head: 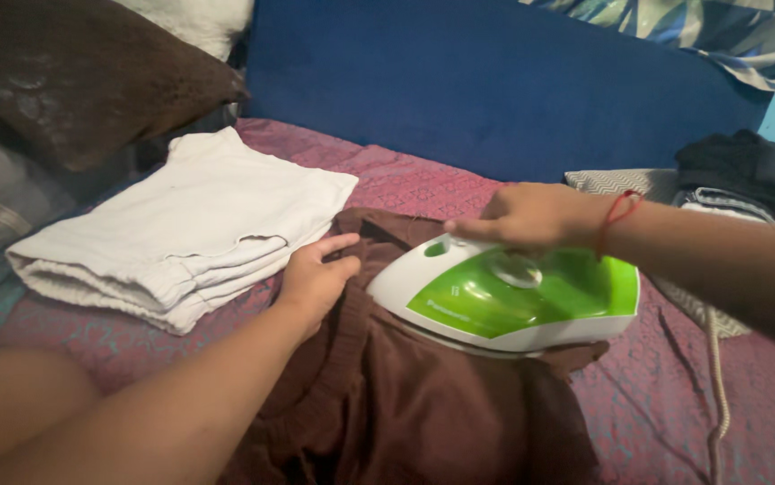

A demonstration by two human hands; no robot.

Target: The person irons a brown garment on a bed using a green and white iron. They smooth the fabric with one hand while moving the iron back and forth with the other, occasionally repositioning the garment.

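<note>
In the head view, a green and white iron is seen resting soleplate down on a brown garment, which is spread over a patterned purple bed cover. The right hand is laid over the top of the iron, its fingers curled down around the handle near the pointed front end; a red thread is worn at that wrist. The left hand is pressed flat, fingers apart, on the brown cloth just beside the iron's tip, holding the fabric taut.

To the left, folded white clothes are stacked on the bed, touching the edge of the brown garment. A dark brown pillow lies behind them, and a blue headboard stands at the back. At the far right, more folded dark and striped clothes are piled, and a pale cord trails down the cover.

The left fingers could be burned, being so near the iron's tip. The cloth could be scorched if the iron were left in one spot, and the cord could be snagged on the pile beside it.
</note>
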